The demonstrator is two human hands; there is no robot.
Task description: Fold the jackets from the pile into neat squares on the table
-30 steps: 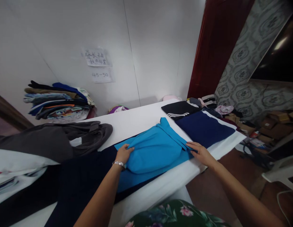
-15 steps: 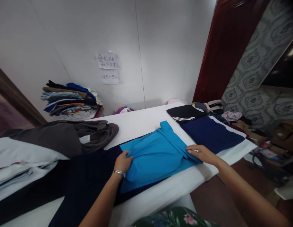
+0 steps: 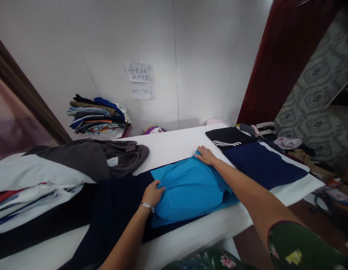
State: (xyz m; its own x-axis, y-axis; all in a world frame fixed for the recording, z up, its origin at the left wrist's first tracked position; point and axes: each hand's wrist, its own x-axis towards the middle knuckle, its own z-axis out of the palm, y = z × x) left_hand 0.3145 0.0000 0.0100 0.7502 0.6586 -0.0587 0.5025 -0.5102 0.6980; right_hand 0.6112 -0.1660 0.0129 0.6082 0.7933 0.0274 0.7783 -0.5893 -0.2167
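White garments (image 3: pixel 36 174) are lying in a layered heap at the left edge, with a charcoal-grey garment (image 3: pixel 86 155) spreading over their far side toward the left centre. Above it, in the left half of the frame, a stack of folded clothes (image 3: pixel 98 122) is leaning against the pale wall (image 3: pixel 213 67). Dark navy cloth (image 3: pixel 114 206) is stretching across the white-covered table (image 3: pixel 174 144), from the lower left toward the centre, and running beneath a bright blue garment (image 3: pixel 188 195). Two handwritten paper notes (image 3: pixel 140 73) are hanging on the wall, above and left of centre.

At the centre, the left hand (image 3: pixel 153 193), with a silvery bracelet (image 3: pixel 147 207) circling its wrist, is pinching the blue garment's left side between thumb and fingers. That garment is lying rumpled just below the middle of the frame, bulging toward the near edge of the table. The right hand (image 3: pixel 206 155) is touching its upper right corner with fingers extended; whether it is gripping any cloth, I cannot tell. A green floral sleeve (image 3: pixel 300 243) is covering that arm at the lower right. Farther right, a black garment with white stripes (image 3: pixel 230 138) is lying folded beside a navy folded garment (image 3: pixel 265 163).
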